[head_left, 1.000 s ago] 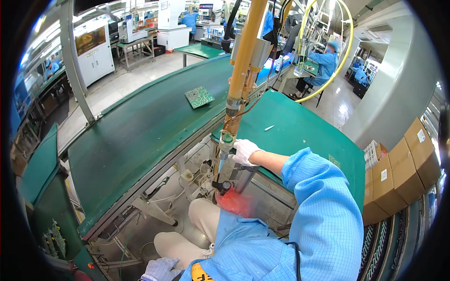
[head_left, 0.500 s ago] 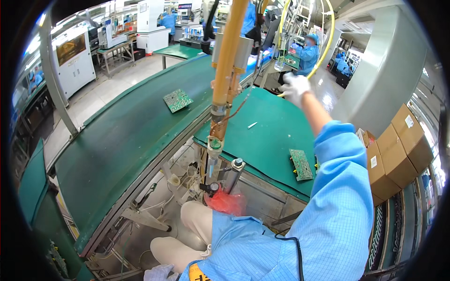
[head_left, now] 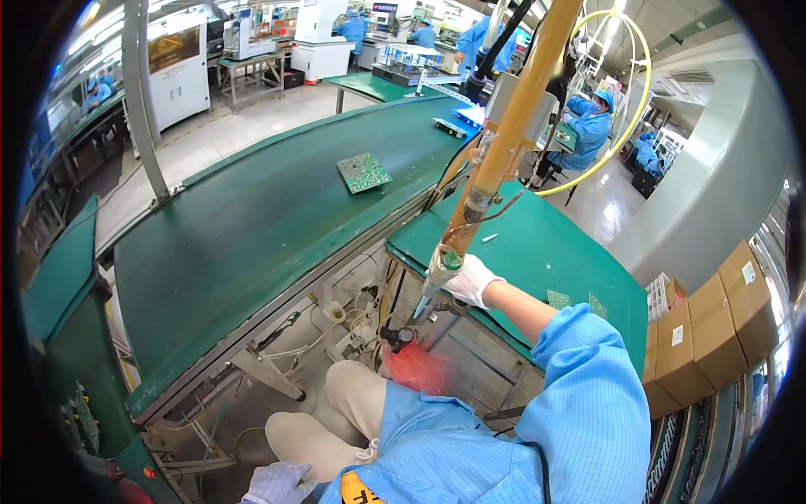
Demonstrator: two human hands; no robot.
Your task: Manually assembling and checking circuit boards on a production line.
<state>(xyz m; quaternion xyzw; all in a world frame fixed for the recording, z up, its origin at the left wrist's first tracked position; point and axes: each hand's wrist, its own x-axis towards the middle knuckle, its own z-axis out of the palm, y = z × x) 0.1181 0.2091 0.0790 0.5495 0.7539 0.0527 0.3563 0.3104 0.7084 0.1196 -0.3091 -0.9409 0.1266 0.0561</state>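
My right hand [head_left: 473, 281], in a white glove, reaches across my front and closes round the lower end of a long amber dispensing tube [head_left: 504, 139]. The tube leans, with its pale blue nozzle tip [head_left: 426, 300] pointing down past the green table's near edge. Its lower fitting hides most of my fingers. Low in view, my gloved left hand [head_left: 277, 484] rests by my thigh, partly cut off, so its fingers cannot be made out. Beyond my right forearm, green circuit boards [head_left: 557, 299] lie partly hidden on the green table [head_left: 579, 244]. A small white stick [head_left: 490, 238] lies there too.
A long green belt [head_left: 252, 244] runs along the left, carrying a circuit board [head_left: 364, 173]. Cardboard boxes [head_left: 705, 336] are stacked at the right beside a grey pillar [head_left: 705, 168]. Below the table are hoses and a red plastic bag [head_left: 417, 370]. A co-worker in blue [head_left: 588, 130] sits beyond.
My right hand has come back from the far side of the table to the tube's lower end. The tube now leans more. The view has shifted, and my left hand stays low.
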